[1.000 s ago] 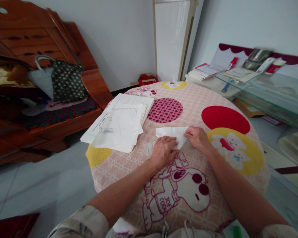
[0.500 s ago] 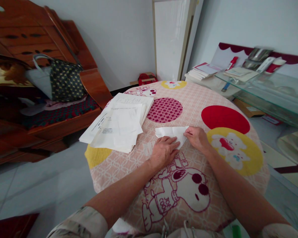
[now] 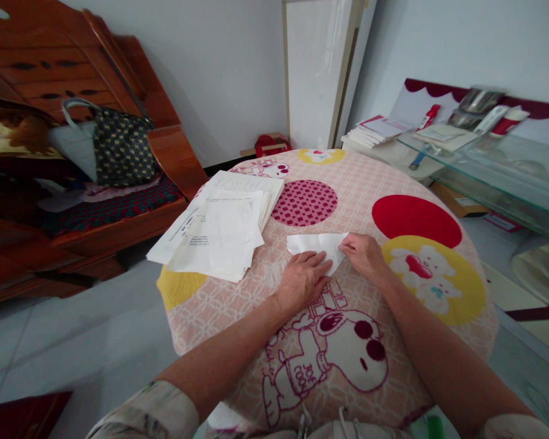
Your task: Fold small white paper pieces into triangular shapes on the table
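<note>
A small folded white paper (image 3: 312,244) lies on the round table (image 3: 393,183), which wears a pink cartoon-dog cloth. My left hand (image 3: 302,280) lies flat on the paper's near edge, fingers stretched out and pressing it down. At the paper's right corner, my right hand (image 3: 365,255) has its fingers curled and pinched on the fold. Both forearms reach in from the bottom of the view.
A loose stack of white sheets (image 3: 219,228) lies on the table's left side. Left of the table stands a wooden bench (image 3: 119,213) with a dotted bag (image 3: 119,146). A glass shelf (image 3: 498,171) with books and tubes is at right. Grey tiled floor surrounds the table.
</note>
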### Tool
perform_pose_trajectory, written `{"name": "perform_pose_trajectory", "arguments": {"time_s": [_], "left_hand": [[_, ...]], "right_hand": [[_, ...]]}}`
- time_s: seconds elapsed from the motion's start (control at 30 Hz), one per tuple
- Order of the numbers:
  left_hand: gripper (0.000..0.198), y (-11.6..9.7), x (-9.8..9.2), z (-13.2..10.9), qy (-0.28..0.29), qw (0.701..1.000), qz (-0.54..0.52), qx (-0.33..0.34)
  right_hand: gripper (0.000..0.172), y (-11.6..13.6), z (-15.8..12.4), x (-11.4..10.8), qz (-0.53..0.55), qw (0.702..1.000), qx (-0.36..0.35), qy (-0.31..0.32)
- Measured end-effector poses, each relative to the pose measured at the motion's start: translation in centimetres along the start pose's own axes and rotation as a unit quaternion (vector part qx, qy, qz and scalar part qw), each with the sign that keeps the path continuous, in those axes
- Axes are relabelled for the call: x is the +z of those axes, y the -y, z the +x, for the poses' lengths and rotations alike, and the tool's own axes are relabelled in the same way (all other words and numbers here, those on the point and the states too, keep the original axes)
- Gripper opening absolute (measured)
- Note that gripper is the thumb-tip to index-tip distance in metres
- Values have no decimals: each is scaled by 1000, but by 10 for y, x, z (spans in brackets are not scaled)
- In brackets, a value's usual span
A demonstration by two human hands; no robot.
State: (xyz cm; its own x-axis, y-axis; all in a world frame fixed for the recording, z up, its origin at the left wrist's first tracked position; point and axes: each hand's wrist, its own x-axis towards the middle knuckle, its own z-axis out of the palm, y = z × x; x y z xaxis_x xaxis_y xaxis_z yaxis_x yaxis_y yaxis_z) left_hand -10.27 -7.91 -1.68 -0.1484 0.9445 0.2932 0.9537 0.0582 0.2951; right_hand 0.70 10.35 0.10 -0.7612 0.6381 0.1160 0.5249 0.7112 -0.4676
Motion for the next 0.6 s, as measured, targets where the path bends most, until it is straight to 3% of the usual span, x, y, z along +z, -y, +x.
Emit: {"name": "perform_pose_trajectory", "arguments": {"time_s": [0.3, 0.47, 0.6], "left_hand": [[31, -2, -4, 1, 15, 1000, 18, 4], [32, -3, -7, 1, 28, 999, 27, 4], [31, -4, -8, 2, 34, 999, 32, 4]], "right_hand": [[13, -2, 1, 2, 15, 1000, -4, -5], [21, -11, 1, -2, 94, 995, -9, -13], [22, -4, -8, -10, 151, 987, -28, 53]]}}
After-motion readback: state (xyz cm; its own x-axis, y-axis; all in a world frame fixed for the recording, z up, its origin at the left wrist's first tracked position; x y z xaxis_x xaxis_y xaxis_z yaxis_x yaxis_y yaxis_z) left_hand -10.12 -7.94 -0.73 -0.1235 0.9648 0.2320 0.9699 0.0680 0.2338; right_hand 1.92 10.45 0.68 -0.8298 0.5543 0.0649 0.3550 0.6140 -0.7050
